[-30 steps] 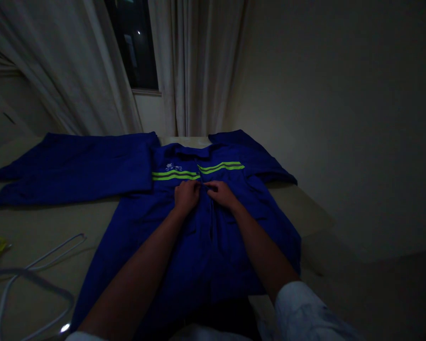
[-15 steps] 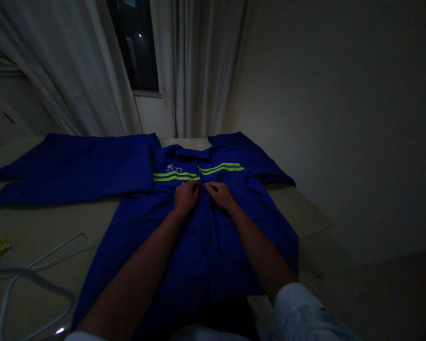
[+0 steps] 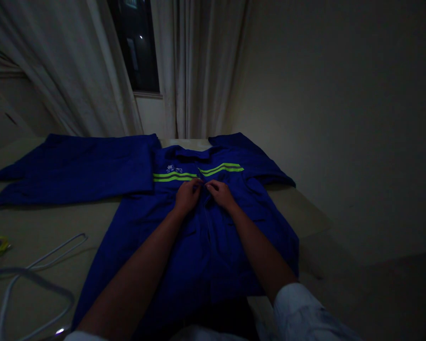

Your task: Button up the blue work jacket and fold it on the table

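A blue work jacket (image 3: 177, 265) with yellow-green reflective stripes across the chest lies front up, its collar at the far side. On the front opening, just below the stripes, my left hand (image 3: 188, 195) pinches the edge of the cloth. Close beside it, my right hand (image 3: 220, 193) has its thumb and fingertips pressed together on the other edge of the opening. Whatever small fastening sits between the fingertips is too dark to make out. Below the hands the front placket hangs slightly parted.
Folded blue trousers (image 3: 81, 170) lie on the left, overlapping the jacket's side. White wire loops (image 3: 39, 279) and a small yellow item (image 3: 0, 245) rest on the table (image 3: 74, 220) at the left. Curtains (image 3: 195, 71) and a dark window (image 3: 137, 52) stand behind; a wall (image 3: 333, 118) rises at the right.
My hands stay at the same spot on the jacket front, with only slight finger movement. The edge below my right hand is folded a little differently. Everything else keeps its place.
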### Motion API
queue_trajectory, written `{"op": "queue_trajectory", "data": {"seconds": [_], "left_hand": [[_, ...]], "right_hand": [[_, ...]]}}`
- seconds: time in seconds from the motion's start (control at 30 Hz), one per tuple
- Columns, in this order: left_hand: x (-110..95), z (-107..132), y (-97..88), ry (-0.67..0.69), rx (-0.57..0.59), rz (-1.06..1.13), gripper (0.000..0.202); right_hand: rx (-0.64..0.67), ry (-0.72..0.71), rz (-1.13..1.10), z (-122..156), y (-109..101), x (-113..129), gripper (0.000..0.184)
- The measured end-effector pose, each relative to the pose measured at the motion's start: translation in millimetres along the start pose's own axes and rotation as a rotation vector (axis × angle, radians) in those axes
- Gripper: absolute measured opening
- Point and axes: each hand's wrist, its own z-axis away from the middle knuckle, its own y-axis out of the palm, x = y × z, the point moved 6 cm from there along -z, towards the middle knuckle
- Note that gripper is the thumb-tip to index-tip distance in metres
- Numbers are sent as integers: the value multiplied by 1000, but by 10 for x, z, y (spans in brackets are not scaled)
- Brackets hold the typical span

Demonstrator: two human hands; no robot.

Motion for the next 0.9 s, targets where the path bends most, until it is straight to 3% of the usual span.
{"op": "queue_trajectory", "data": {"seconds": [0.4,0.9], "left_hand": [[160,-47,39,-91,-48,251,20],[206,-74,72,-50,-17,338,26]], "right_hand": [[-6,20,26,31,27,-2,20],[2,37,60,36,23,24,18]]}}
